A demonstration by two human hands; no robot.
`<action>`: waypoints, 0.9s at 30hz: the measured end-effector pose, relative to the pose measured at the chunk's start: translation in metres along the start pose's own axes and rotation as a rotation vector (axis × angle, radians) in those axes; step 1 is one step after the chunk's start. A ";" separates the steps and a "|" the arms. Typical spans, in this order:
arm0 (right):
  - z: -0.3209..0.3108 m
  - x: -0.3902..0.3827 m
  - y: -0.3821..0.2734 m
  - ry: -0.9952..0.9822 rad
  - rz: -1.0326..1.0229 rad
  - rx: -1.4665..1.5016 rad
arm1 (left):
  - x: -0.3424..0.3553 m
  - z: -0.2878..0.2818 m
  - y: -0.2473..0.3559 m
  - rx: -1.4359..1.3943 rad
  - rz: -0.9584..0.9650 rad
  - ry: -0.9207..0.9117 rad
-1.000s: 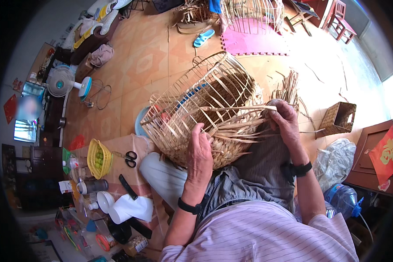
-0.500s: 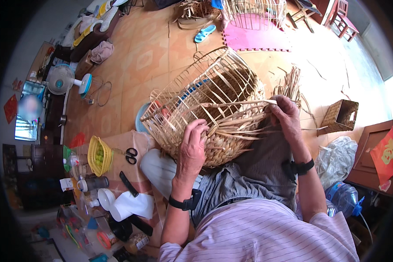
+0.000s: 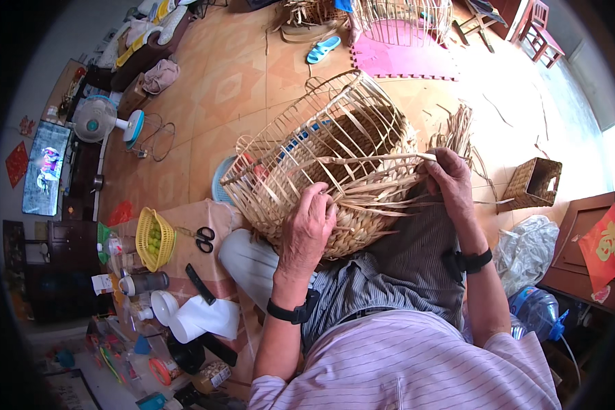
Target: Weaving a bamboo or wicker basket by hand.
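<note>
In the head view, a tan tiled floor (image 3: 229, 89) spreads ahead of you, with a pink mat (image 3: 410, 58) at its far side. To your left, a cloth-covered table (image 3: 197, 213) bears scissors (image 3: 204, 240) near its far right corner, a yellow basket (image 3: 143, 242) of green fruit (image 3: 155, 236) by its far edge, and a white paper roll (image 3: 208, 320) near its right edge. Your large basket (image 3: 365, 232) sits tilted at your lap, its lower part woven, its stakes bare above. Your right hand (image 3: 452, 183) has thumb and forefinger clamped on the end of a pale strip (image 3: 382, 158). Your left hand (image 3: 306, 225) touches the woven wall, fingers bent; you cannot tell whether they grip a strand. A bundle of dry strips (image 3: 457, 133) lies on the floor beyond your right hand.
</note>
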State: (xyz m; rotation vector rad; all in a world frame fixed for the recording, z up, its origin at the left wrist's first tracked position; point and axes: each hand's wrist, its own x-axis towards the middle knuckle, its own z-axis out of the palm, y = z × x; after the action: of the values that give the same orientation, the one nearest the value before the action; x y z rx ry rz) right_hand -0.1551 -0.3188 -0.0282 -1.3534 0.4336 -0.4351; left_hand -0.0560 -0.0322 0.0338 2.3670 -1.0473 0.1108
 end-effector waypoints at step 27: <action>-0.003 0.003 -0.019 -0.132 0.127 -0.148 | 0.013 0.007 0.018 0.092 -0.063 0.048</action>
State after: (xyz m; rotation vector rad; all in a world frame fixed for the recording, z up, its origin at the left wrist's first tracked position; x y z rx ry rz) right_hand -0.1551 -0.3258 -0.0099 -1.4792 0.4461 -0.2103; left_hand -0.0606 -0.0536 0.0397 2.4648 -0.9629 0.1954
